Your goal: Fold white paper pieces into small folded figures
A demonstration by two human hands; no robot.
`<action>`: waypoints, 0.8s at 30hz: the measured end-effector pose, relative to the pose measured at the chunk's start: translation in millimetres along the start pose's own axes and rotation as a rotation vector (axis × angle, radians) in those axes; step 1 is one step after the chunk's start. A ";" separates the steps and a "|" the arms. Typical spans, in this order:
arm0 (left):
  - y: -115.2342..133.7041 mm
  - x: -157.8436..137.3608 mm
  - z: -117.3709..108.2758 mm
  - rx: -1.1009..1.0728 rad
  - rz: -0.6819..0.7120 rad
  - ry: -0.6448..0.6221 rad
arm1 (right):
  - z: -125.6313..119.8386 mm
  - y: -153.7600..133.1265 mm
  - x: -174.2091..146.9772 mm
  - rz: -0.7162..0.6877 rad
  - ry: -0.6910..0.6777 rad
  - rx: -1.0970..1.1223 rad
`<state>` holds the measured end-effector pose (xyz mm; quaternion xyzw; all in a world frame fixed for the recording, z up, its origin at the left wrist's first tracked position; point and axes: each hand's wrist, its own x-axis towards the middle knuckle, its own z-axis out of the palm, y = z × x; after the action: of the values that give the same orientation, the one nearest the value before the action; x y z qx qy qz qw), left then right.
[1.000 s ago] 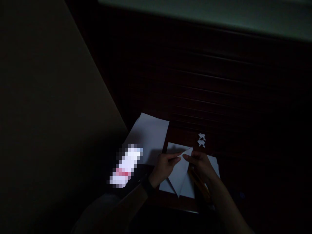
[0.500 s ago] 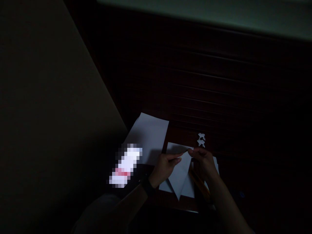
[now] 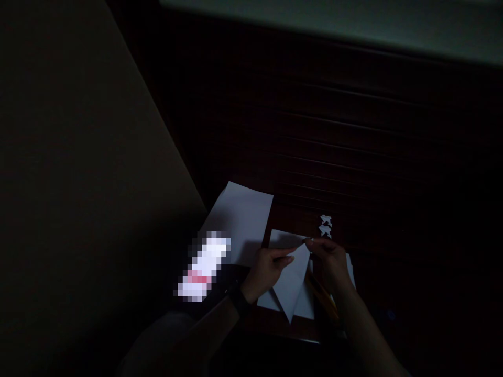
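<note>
A folded sheet of white paper [image 3: 291, 285], narrowing to a point at its lower end, is held up between my hands. My left hand [image 3: 267, 269] grips its upper left edge, with thumb and fingers closed on it and a dark band at the wrist. At the top right corner, the fingers of my right hand [image 3: 330, 262] pinch the same paper. Beneath it lies another white sheet [image 3: 281, 239], partly covered by the folded one and by my left hand.
Larger white sheets [image 3: 247, 214] lie at the left on the dark table [image 3: 286, 327]. A blurred-out bright screen [image 3: 202, 269] is nearer. Small folded paper pieces [image 3: 325, 225] sit beyond my right hand. A yellowish long object [image 3: 326, 301] lies below it, beside more paper [image 3: 351, 267].
Almost nothing differs. Both hands keep their hold on the folded paper, and the whole view has shifted very slightly.
</note>
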<state>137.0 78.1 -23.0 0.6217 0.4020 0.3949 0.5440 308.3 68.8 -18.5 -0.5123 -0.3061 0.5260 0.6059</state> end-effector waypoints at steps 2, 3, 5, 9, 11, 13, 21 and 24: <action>-0.5 0.0 0.0 0.003 -0.001 0.000 | -0.1 0.5 0.2 -0.002 0.007 0.005; -0.4 0.0 0.0 0.002 -0.002 -0.002 | -0.4 1.2 0.5 -0.003 0.012 0.008; 0.6 0.0 0.2 0.002 -0.005 -0.008 | -1.3 3.0 1.1 -0.007 0.017 0.012; 3.8 -0.2 0.4 0.020 -0.014 -0.016 | -2.0 5.6 1.8 -0.010 0.041 0.026; 4.9 -0.3 0.5 0.035 -0.027 -0.007 | -1.6 5.4 1.7 -0.006 0.058 0.019; 5.5 -0.3 0.4 0.044 -0.036 0.000 | -0.9 4.3 1.3 -0.002 0.075 0.003; 6.3 -0.6 -0.8 0.029 -0.016 -0.018 | 0.5 3.2 0.8 0.006 0.105 0.007; 6.2 -1.1 -0.6 0.001 -0.024 -0.037 | 0.6 3.9 1.0 0.002 0.114 0.005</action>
<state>136.5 76.8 -16.9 0.6243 0.3996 0.3767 0.5556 306.7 69.6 -22.2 -0.5401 -0.2693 0.4976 0.6230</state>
